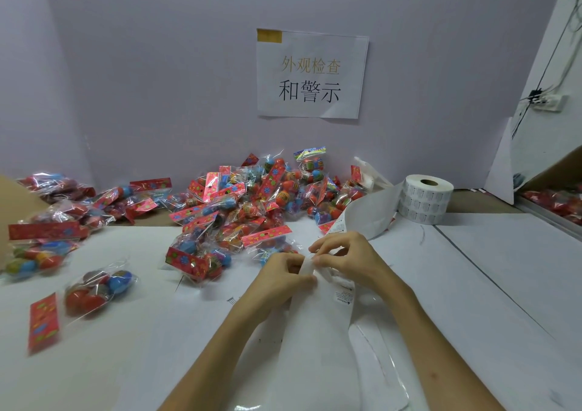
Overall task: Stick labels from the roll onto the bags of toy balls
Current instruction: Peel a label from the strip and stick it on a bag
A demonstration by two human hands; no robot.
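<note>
The white label strip (315, 332) trails from the roll (425, 199), far right on the table (488, 284). The left hand (283, 273) and right hand (346, 259) pinch it with their fingers, near heaped clear bags (252, 202).

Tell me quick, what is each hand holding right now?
Left hand: closed, pinching the label strip.
Right hand: closed, pinching the same strip.

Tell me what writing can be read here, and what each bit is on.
"外观检查": faded gold, on the paper sign.
"和警示": black, same sign.
Print on the label strip: too small to read.
Print on the label roll: blurred.
The bag header cards: patterns only, nothing legible.
</note>
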